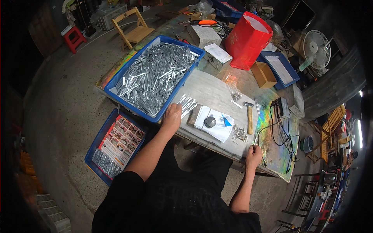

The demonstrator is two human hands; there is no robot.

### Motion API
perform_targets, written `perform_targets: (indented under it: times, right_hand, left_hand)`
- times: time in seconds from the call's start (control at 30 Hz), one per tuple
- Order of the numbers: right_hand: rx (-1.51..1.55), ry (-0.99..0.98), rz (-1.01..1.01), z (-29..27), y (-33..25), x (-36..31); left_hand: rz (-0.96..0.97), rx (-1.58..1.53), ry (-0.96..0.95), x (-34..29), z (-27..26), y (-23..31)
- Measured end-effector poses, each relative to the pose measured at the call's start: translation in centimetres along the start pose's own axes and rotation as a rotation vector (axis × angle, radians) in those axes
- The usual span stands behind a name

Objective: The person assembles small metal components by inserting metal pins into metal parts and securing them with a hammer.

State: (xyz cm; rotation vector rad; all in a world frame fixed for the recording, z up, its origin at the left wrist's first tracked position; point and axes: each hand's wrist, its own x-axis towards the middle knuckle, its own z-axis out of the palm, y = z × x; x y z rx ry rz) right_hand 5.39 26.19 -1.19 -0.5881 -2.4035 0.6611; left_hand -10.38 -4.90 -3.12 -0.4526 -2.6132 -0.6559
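My left hand point(172, 116) is at the front edge of the table, between the blue tray point(112, 97) and a small spread of flat silver metal strips point(188, 105). Its fingers look drawn together, and what they may hold is hidden. At the table's front edge on the right, my right hand point(253, 156) has its fingers curled in a pinch; I cannot make out anything in them. Between the hands, a dark round metal piece point(210, 122) rests on white papers point(221, 134). Beside them are a heap of small metal pins point(239, 134) and a wooden-handled hammer point(250, 118).
Many metal strips point(155, 73) fill the blue tray. A lower blue bin point(91, 155) stands left of my legs. Black cables point(278, 128) and a power strip point(283, 107) lie on the right. Behind are a red bag point(246, 42), a cardboard box point(263, 75) and a fan point(316, 48).
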Motion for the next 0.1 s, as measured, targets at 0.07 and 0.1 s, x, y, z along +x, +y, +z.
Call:
perform_targets:
  times: [0.07,0.1]
  right_hand:
    - [0.062,-0.027,0.062,-0.03,0.15,-0.01]
    - [0.071,-0.026,0.072,-0.09,0.21,-0.05]
  left_hand:
    - [-0.02,0.003,-0.023,0.07,-0.08,0.07]
    - [-0.02,0.003,-0.023,0.05,-0.09,0.08]
